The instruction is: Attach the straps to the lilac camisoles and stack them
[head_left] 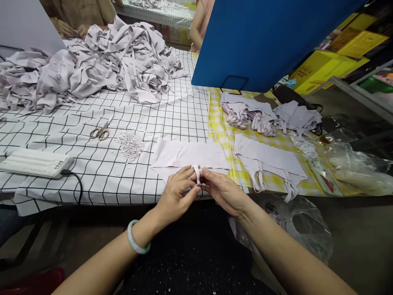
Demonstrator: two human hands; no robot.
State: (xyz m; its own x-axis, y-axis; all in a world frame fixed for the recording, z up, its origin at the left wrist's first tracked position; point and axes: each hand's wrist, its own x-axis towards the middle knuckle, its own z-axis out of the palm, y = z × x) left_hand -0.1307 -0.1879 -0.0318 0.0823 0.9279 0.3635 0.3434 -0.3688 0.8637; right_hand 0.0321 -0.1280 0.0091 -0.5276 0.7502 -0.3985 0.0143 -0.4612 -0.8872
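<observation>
A pale lilac garment (190,153) lies spread at the table's front edge. Its thin strap (197,173) rises between my hands. My left hand (177,191), with a pale green bangle on the wrist, pinches the strap from the left, thumb and fingertips at its lower end. My right hand (223,189) meets it from the right, thumb and fingers closed on the same strap. The fingertips of both hands nearly touch. Right of them, a stack of similar garments (270,157) lies on yellow checked cloth, straps hanging toward the front edge.
Scissors (100,132), small fabric scraps (131,146) and a white power bank (36,163) with a cable lie left. A large garment heap (123,61) fills the back left. Blue board (260,41) stands behind; a phone (324,177) and plastic bags (362,168) lie right. Other people sit across.
</observation>
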